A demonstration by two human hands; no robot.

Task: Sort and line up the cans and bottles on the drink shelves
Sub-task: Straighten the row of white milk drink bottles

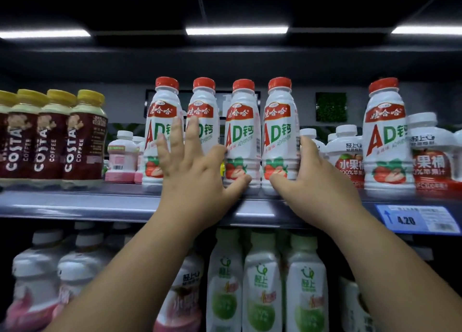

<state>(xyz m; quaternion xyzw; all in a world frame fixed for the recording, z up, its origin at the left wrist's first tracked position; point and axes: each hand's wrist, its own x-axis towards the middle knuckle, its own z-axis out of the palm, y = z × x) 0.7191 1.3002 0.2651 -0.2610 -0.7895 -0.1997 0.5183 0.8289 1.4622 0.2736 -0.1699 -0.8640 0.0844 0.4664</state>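
Four bottles line the shelf; left hand spread flat across two, right hand gripping the fourth (light, stiff, probably slick plastic: hold the waist)

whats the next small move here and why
Probably move the right hand from the fourth AD bottle to the stray AD bottle and slide it left to join the row. It stands apart among white-capped apple juice bottles, while the four others already stand close together, the left hand flat against them.
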